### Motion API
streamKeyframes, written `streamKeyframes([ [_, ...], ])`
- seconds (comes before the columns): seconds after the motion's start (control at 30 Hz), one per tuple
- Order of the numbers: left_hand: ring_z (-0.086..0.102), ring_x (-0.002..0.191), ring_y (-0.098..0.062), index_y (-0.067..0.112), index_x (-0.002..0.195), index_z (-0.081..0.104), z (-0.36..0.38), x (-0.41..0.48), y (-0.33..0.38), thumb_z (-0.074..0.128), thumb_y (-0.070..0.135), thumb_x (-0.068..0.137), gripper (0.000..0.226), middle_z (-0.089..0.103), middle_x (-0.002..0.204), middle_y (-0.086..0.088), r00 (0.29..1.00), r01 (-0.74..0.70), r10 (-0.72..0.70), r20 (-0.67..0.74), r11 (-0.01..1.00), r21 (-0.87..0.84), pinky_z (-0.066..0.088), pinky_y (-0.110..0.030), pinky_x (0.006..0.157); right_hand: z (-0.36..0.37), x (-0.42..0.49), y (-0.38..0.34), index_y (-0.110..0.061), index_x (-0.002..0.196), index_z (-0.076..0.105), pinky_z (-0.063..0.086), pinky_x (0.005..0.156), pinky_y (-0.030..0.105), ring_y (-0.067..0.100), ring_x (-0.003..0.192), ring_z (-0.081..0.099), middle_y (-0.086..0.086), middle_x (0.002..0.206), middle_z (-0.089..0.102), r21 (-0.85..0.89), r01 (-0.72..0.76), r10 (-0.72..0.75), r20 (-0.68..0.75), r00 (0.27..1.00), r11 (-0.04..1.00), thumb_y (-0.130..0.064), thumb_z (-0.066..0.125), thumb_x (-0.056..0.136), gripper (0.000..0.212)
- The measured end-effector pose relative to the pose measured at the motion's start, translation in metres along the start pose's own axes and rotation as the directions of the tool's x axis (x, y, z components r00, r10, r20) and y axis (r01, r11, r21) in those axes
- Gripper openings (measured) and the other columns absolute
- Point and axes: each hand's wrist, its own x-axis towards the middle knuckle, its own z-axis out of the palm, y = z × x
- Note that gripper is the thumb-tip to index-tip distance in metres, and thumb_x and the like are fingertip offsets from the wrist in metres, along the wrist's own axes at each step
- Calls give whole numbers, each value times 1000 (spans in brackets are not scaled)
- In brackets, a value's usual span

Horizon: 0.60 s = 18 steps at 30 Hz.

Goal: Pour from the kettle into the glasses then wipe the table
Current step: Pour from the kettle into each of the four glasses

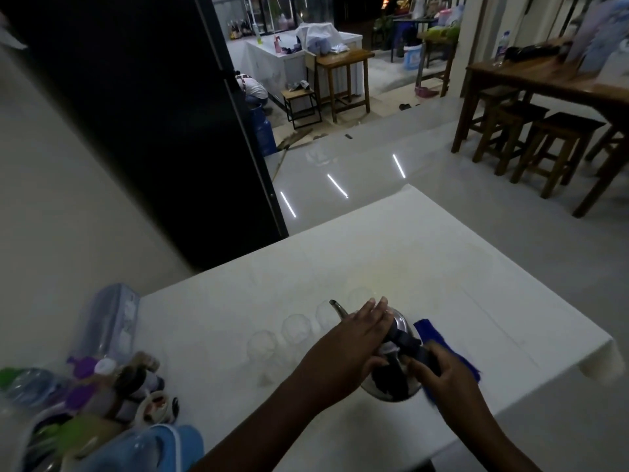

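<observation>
Steel kettle (391,362) clamped by our right hand (439,373) at its handle, left hand (354,338) flat on top, we should tip slowly toward the glasses (296,327) left of it.

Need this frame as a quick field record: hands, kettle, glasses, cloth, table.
left hand: flat on top of the kettle, fingers extended
right hand: gripping the kettle's dark handle
kettle: metal, spout toward the glasses
glasses: clear, in a row left of the kettle; fill level unreadable
cloth: blue, on the table right of the kettle
table: white
</observation>
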Motion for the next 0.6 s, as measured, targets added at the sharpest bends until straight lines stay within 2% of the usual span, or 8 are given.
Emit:
streamKeyframes([
  [0.1,3,144,-16,12,147,16,-2,-32,-3,55,25,93,68,10,159,-7,1000,10,-10,7,1000,-7,5,-26,112,22,-20,-4,-11,66,56,41,48,10,0,51,52,-8,54,58,8,-2,2,20,1000,1000,-16,66,82,19],
  [0.23,5,145,-19,11,147,18,-2,-66,-10,57,23,92,68,12,158,-9,999,33,-32,26,999,-18,11,-33,115,49,-39,-6,-9,68,58,41,48,9,-1,52,54,-2,54,58,7,-11,11,42,999,1000,-16,67,82,17],
  [0.33,6,145,-21,9,146,19,-5,-81,-16,57,22,92,67,12,158,-10,998,58,-58,37,998,-9,14,-35,115,64,-46,-8,-16,63,53,40,49,11,0,51,51,-11,56,59,-23,-3,4,47,999,1000,-16,66,82,23],
  [0.47,6,145,-22,9,146,19,-9,-93,-26,57,22,92,67,11,158,-11,995,92,-92,32,996,-5,14,-35,115,79,-43,-13,-19,64,52,41,49,14,3,51,50,-1,56,56,-61,11,-6,71,997,998,-20,66,82,23],
  [0.6,5,145,-19,11,147,19,-10,-100,-39,57,24,93,67,11,158,-8,992,127,-127,2,992,-13,13,-32,115,90,-34,-20,-20,66,53,43,51,16,4,55,53,-3,60,57,-92,42,-32,106,994,995,-21,64,84,21],
])
